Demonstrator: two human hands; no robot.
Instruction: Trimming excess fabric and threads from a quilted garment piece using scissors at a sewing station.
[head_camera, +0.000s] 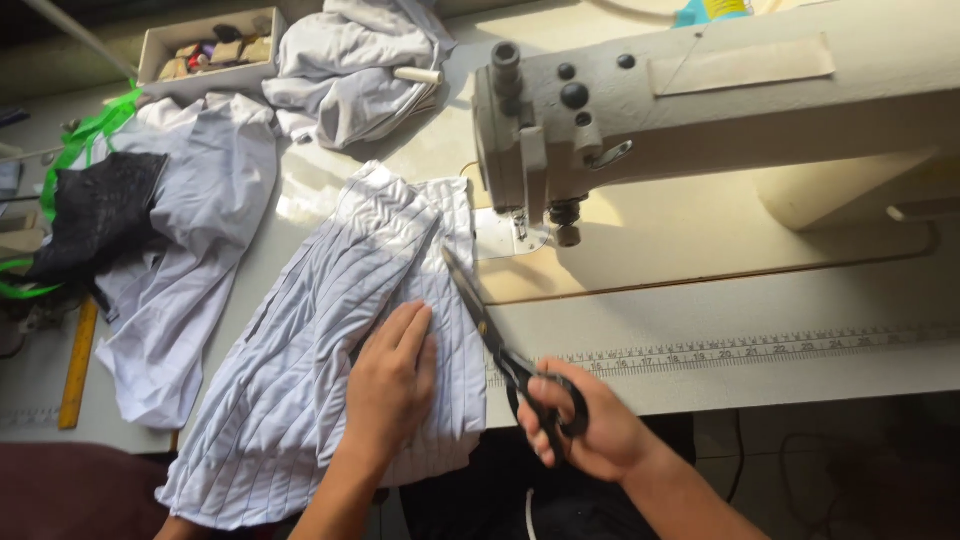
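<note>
1. The worktop (700, 330) is pale and carries everything; a printed measuring scale runs along its near edge on the right.
2. A cream sewing machine (640, 110) fills the far right part of the worktop, its needle end hanging over the middle.
3. A white pinstriped cloth (310, 350) lies folded across the middle, from just beside the needle plate down over the near edge.
4. A plain white garment (190, 250) lies crumpled toward the left edge, and another white heap (350, 70) sits at the far edge.
5. A black fabric piece (95, 210) with green ribbon lies at the left edge.
6. A small open box (205, 50) of oddments stands at the far left corner.
7. The left hand (392, 385) lies flat, fingers extended, pressing on the striped cloth near the near edge, gripping nothing.
8. The right hand (590, 430) is closed through the black handles of the scissors (490, 335), just off the near edge.
9. The scissors' blades are nearly together, running along the striped cloth's right edge toward the needle.
10. A yellow ruler (78, 365) lies at the near left edge.
</note>
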